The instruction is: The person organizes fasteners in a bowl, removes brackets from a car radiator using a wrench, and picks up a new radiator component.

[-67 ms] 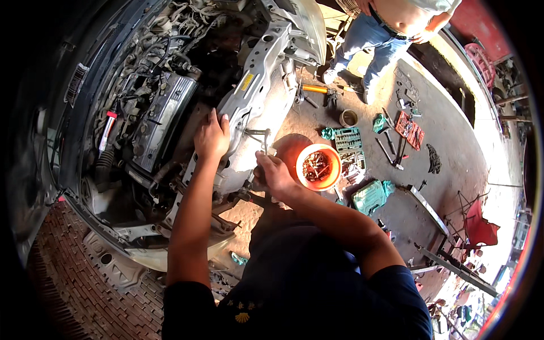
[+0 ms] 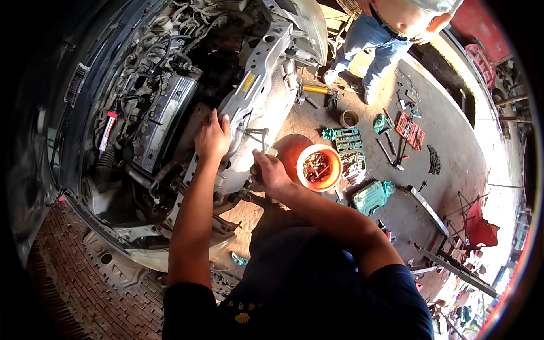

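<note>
My left hand (image 2: 213, 136) lies on the grey front crossmember (image 2: 258, 73) of a car with its engine bay exposed, fingers extended over the metal edge. To its right, my right hand (image 2: 271, 174) is closed in front of the car's front end, around the lower end of a thin bent metal bar (image 2: 265, 136). The bar's upper part runs toward the crossmember; its far end is hard to make out. Beside the right hand stands an orange bucket (image 2: 338, 168) with small metal parts in it. The engine (image 2: 164, 116) lies left of my left hand.
On the floor are a green socket set case (image 2: 347, 139), a closed green case (image 2: 367, 197), a red tool tray (image 2: 409, 130), a brown can (image 2: 349, 118) and a hammer with an orange handle (image 2: 315, 89). Another person (image 2: 371, 48) stands at the top right. A red-and-white tube (image 2: 107, 130) lies in the engine bay.
My right hand has shifted very slightly left and down, toward the car. My left hand stays in place on the crossmember.
</note>
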### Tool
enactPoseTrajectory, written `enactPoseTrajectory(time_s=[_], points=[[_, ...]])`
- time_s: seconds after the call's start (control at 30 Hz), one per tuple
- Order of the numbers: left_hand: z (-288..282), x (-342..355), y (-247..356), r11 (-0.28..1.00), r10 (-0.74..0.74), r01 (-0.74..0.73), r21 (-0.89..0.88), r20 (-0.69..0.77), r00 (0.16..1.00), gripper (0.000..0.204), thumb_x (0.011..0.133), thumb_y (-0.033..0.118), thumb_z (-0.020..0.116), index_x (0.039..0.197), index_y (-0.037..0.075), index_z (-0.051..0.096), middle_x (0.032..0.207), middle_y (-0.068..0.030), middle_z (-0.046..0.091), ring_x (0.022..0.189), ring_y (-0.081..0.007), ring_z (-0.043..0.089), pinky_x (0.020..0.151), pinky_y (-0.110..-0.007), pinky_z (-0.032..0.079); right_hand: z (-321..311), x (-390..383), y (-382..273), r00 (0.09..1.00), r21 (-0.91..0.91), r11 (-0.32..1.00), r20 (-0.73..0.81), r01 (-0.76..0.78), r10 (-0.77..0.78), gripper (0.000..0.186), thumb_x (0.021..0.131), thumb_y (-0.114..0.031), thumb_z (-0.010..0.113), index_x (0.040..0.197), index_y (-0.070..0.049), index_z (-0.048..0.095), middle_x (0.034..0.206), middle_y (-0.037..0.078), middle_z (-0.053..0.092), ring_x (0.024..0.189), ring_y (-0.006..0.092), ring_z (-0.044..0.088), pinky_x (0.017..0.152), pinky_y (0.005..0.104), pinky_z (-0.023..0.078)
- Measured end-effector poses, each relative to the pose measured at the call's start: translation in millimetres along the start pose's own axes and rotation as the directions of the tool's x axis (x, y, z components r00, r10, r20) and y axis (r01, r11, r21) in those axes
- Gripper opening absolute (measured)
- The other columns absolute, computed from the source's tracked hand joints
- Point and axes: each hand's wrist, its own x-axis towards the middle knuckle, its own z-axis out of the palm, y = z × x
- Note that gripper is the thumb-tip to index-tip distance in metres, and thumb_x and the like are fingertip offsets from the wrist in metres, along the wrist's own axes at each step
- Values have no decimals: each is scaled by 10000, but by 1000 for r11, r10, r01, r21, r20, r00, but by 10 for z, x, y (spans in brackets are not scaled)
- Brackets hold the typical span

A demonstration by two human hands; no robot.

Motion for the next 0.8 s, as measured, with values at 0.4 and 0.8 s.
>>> enactPoseTrajectory(time_s=[0.4, 0.8], points=[[0, 27, -72, 999, 31, -32, -26, -17, 999, 529, 1047, 433, 434, 1373, 43, 581, 1246, -227, 670, 1044, -433, 679, 896, -517, 547, 323, 389, 265, 999, 238, 970, 25, -38, 33, 331, 1039, -390, 592, 918, -92, 515, 705, 63, 551, 574, 204, 522, 545, 341, 403], [29, 47, -88, 999, -37, 38, -18, 53, 998, 547, 1064, 491, 391, 1404, 101, 570, 1298, -222, 662, 1120, -457, 652, 932, -538, 515, 78, 626, 456, 976, -677, 724, -37, 133, -213, 517, 1059, -474, 534, 955, 31, 581, 762, 177, 695, 743, 300, 702, 762, 430, 545]])
